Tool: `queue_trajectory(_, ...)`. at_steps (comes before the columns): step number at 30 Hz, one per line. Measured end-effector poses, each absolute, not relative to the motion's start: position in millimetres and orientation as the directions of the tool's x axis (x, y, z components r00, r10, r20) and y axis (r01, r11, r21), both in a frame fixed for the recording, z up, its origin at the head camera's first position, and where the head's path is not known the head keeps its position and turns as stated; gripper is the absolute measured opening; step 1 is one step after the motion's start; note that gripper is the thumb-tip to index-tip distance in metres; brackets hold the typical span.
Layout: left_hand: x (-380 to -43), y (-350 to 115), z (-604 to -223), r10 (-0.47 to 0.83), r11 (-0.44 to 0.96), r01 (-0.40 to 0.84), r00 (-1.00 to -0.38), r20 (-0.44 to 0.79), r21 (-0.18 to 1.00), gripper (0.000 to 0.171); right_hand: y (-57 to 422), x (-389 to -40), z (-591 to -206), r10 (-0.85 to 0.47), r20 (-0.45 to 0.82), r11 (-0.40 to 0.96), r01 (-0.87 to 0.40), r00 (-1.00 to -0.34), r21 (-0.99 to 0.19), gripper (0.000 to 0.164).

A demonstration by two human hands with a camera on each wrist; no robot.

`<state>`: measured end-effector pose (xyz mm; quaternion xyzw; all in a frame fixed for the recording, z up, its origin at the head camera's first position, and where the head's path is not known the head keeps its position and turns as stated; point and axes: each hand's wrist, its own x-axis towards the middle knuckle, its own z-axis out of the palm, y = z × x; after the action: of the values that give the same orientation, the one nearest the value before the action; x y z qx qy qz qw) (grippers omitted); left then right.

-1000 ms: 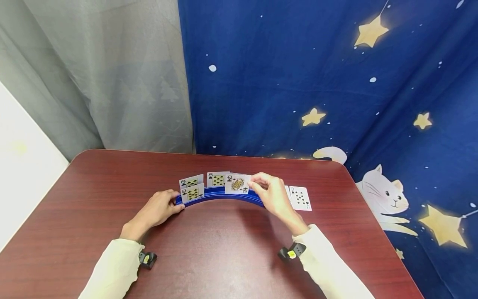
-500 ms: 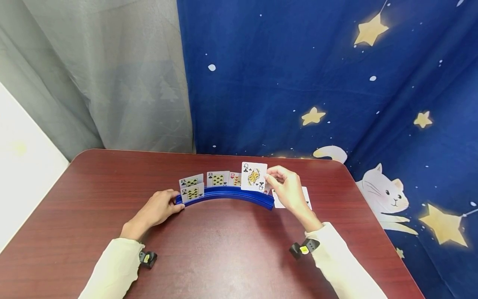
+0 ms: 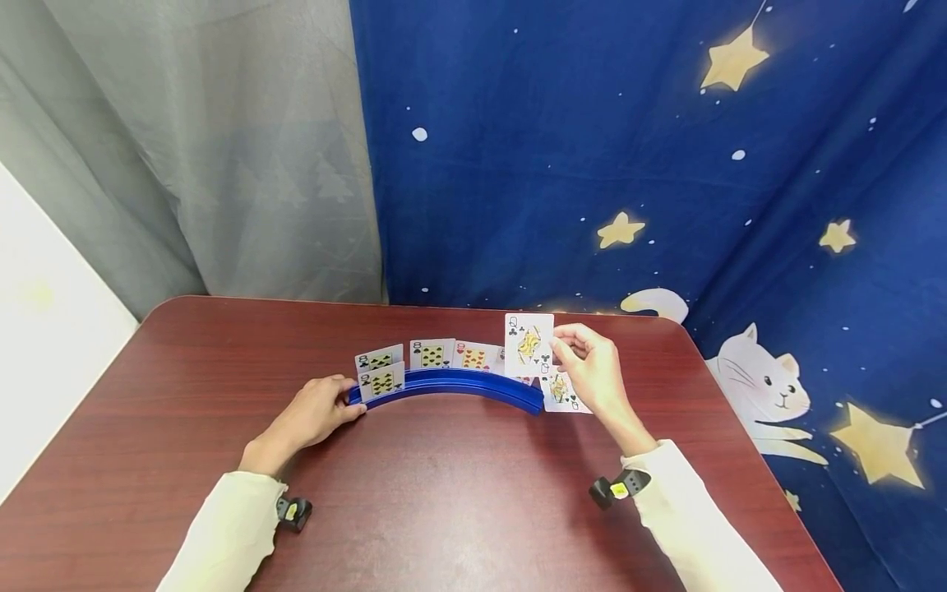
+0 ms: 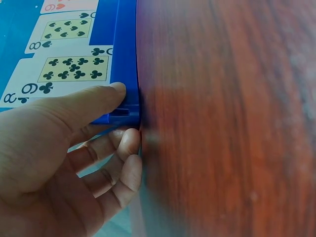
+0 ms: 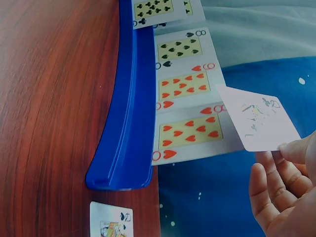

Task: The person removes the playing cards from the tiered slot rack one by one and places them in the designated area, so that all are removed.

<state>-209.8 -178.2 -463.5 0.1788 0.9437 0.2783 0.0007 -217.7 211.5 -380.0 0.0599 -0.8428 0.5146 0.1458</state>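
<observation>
My left hand (image 3: 314,411) grips the left end of a curved blue card holder (image 3: 451,380), its thumb over the front. At that end a nine of clubs (image 4: 76,69) stands in front of an eight of clubs (image 3: 378,358). The rear slot holds an eight of spades (image 3: 432,353), a nine of hearts (image 5: 183,85) and an eight of hearts (image 5: 190,132). My right hand (image 3: 598,374) pinches a queen of clubs (image 3: 528,345) by its right edge, raised above the holder's right end. In the right wrist view glare washes out its face.
A queen of spades (image 3: 564,393) lies on the reddish-brown table (image 3: 444,493) just right of the holder, partly covered by the right hand and the held card. Blue (image 3: 533,148) and grey (image 3: 259,148) curtains hang behind the table.
My right hand has lifted the queen of clubs away from the holder's rear slot and carried it right, uncovering the heart cards. The left hand and the holder have stayed put.
</observation>
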Motion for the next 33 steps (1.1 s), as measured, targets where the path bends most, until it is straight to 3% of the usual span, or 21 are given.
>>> queue_trajectory(10,-211.0,-178.2,-463.3,0.343,0.782,0.345,-0.934,0.103,0.520,0.021,227.8,-223.1,-385.1,0.124,0.282,0.444,-0.201,-0.951,-0.873,0.019)
queue_trajectory(33,-209.9,-177.2,-461.8,0.331,0.788,0.327,-0.939,0.088,0.522,0.021,284.2,-224.3,-404.0,0.246,0.294,0.592,-0.098,-0.924,-0.800,0.018)
